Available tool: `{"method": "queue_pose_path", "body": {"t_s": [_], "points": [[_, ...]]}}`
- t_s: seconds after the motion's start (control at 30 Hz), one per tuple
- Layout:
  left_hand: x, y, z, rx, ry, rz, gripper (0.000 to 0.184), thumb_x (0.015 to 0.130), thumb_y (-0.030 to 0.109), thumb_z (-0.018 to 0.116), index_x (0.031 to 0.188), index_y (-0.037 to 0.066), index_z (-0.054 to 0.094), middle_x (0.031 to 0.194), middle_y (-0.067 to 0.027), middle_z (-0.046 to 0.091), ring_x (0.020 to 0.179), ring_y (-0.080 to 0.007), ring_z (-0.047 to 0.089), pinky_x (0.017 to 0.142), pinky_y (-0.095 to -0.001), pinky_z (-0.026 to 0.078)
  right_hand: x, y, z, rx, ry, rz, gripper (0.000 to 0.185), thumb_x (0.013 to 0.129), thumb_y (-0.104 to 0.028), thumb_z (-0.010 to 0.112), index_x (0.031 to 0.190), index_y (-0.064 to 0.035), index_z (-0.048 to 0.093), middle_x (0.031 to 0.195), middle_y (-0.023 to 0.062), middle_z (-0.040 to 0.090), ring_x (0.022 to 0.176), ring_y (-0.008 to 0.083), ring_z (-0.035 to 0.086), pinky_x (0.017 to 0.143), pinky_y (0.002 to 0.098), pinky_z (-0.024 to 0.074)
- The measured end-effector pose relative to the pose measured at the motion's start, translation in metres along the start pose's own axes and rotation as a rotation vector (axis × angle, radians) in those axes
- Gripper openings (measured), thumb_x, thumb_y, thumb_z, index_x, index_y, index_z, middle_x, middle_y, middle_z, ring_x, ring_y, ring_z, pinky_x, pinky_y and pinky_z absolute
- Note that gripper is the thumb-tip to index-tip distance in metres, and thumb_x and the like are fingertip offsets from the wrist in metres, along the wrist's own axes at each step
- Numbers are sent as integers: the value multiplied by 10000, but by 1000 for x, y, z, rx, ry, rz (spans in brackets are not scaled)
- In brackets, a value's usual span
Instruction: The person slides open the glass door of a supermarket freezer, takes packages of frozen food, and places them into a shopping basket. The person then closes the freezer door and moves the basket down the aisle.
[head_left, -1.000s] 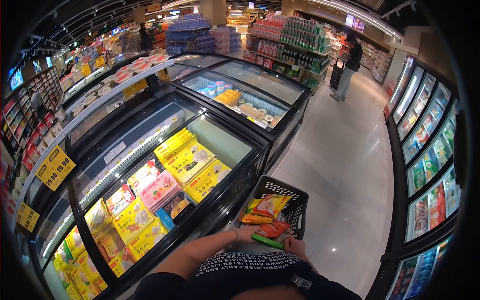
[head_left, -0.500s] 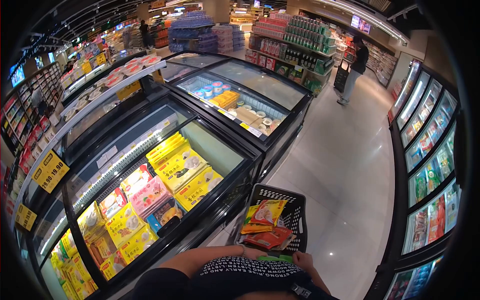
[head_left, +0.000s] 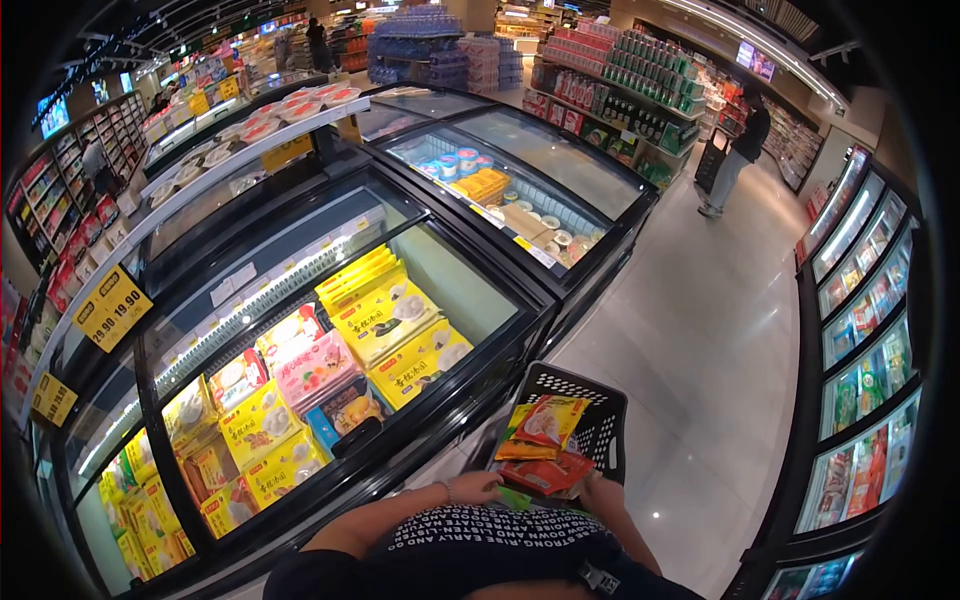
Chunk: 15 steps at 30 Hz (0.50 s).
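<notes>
Both my hands are at the near end of a black perforated basket (head_left: 612, 420), at the bottom centre. My left hand (head_left: 474, 488) is closed around the left part of a green handle (head_left: 515, 499), mostly hidden by my shirt. On the right, my right hand (head_left: 602, 492) is closed at the handle's other end. Inside the basket lie yellow-and-orange packets (head_left: 543, 428) and a red packet (head_left: 552, 472). Left of the basket stands a chest freezer (head_left: 468, 375) holding yellow bags (head_left: 385, 318) and a pink bag (head_left: 315, 372) beneath its glass.
A second chest freezer (head_left: 580, 262) stands farther ahead, near shelves of drinks (head_left: 640, 90). A person (head_left: 738, 150) with a dark basket stands in the aisle (head_left: 690, 330). Upright glass-door fridges (head_left: 865, 390) line the right side. Yellow price signs (head_left: 112, 308) hang at the left.
The view has shifted, so the freezers and basket now appear farther right than half a second ago. The green handle, plainly visible a second ago, is now largely covered by my shirt.
</notes>
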<state>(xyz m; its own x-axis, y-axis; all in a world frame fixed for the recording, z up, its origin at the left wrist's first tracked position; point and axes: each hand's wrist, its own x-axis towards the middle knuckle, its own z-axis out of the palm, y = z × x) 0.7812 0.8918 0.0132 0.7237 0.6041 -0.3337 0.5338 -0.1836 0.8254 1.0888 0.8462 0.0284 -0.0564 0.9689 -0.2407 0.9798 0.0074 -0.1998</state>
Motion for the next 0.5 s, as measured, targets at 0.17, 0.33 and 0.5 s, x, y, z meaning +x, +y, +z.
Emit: {"method": "queue_pose_path", "body": {"t_s": [0.17, 0.33, 0.5], "points": [[-75, -2, -36, 264, 585, 139, 275, 793, 205, 550, 991, 14, 556, 945, -159, 565, 946, -301, 530, 859, -379, 414, 73, -126, -22, 176, 34, -404, 204, 757, -224, 520, 748, -22, 550, 728, 170, 582, 718, 329, 580, 640, 433, 457], [-150, 3, -56, 504, 1015, 62, 306, 696, 128, 612, 973, 12, 553, 1019, -152, 525, 1039, -332, 468, 907, -417, 373, 87, -237, -27, 338, 191, -1064, 170, 713, -117, 555, 852, -21, 565, 811, 132, 579, 805, 309, 557, 711, 412, 444], [-214, -27, -39, 482, 1228, -328, 385, 684, 171, 642, 1015, 6, 532, 1060, -192, 486, 1027, -374, 448, 889, -447, 360, 99, -279, -20, 187, 150, -1157, 320, 742, -162, 563, 1032, -28, 541, 1127, 177, 497, 1094, 350, 447, 902, 430, 363]]}}
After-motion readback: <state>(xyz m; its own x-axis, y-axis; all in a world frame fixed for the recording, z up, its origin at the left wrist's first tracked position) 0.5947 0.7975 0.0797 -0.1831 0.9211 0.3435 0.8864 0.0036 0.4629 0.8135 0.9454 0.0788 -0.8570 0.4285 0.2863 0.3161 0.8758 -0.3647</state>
